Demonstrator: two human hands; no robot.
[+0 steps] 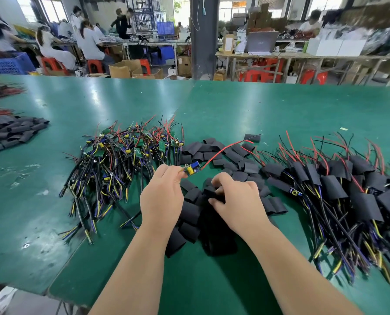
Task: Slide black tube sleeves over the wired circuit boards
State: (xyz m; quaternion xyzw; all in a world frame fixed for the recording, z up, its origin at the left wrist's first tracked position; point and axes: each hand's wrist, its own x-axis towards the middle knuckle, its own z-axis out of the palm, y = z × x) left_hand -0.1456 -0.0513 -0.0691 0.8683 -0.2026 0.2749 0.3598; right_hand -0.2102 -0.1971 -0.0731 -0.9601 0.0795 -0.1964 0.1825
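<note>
Both forearms reach up from the bottom edge of the frame toward its centre, over a green table [269, 105]. The left hand [162, 194] lies back-up, knuckles toward the camera, its fingers bent. Its fingertips pinch a small circuit board [190, 168] by the near end, so the board juts out up and to the right of the fingers, clear of the table. A red wire [223, 150] runs from the board's far end toward the upper right.

The right hand [237, 198] sits just right of the left, also back-up and lower than the board. Its fingers and thumb are curled into the heap of loose sleeves [212, 151] and close round one black tube sleeve [209, 192], which shows between thumb and fingertips. Board and sleeve are near each other but apart.

A heap of bare wired boards [126, 151] lies left of centre. A heap of sleeved boards [339, 187] fills the right side.
</note>
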